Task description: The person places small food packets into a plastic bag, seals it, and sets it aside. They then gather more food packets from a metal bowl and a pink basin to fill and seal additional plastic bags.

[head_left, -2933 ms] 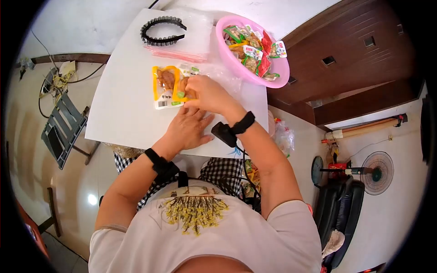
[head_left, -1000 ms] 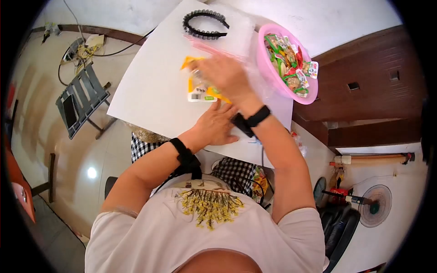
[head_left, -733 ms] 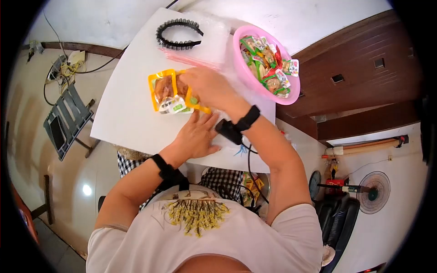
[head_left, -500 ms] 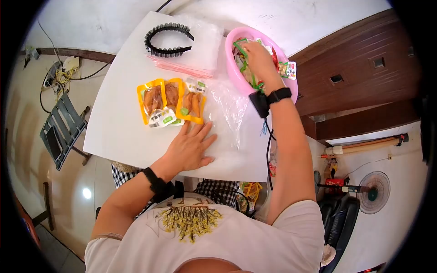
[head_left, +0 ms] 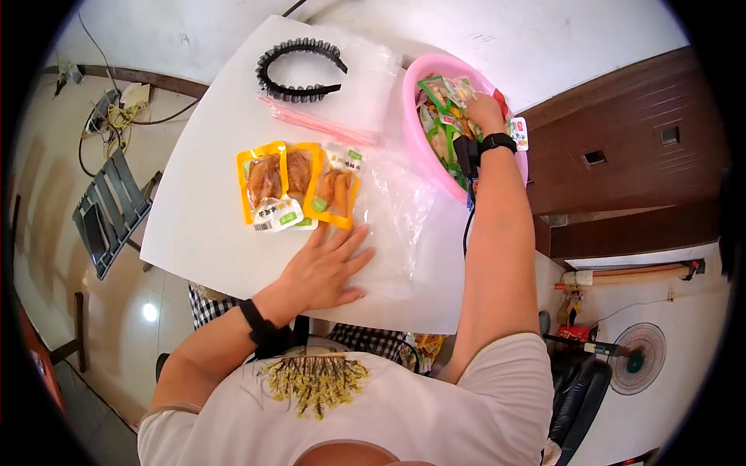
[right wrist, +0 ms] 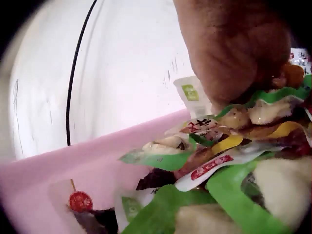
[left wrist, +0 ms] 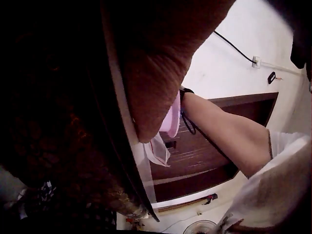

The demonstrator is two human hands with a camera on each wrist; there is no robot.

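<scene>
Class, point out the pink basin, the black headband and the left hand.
Pink basin (head_left: 411, 128), head view: on its left rim.
Black headband (head_left: 263, 70), head view: on the bend of its band.
Left hand (head_left: 320, 271), head view: on the back of the hand.

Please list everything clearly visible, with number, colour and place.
Yellow-edged packets: three, yellow, mid-table
Table: one, white, centre
Basin: one, pink, table's far right
Small packets: many, mixed colours, in basin
Headband: one, black, table's far side
Bag stack: one, clear and pink, beside headband
Loose plastic: count unclear, clear, mid-table
Folding stool: one, grey, left floor
Cord tangle: one, yellow, left floor
Wood panel: one, brown, right
Fan: one, grey, right
Seat: one, black, right
Shirt: one, white, person's torso
Wrist bands: two, black, wrists
Left hand: one, on table
Right hand: one, in basin
</scene>
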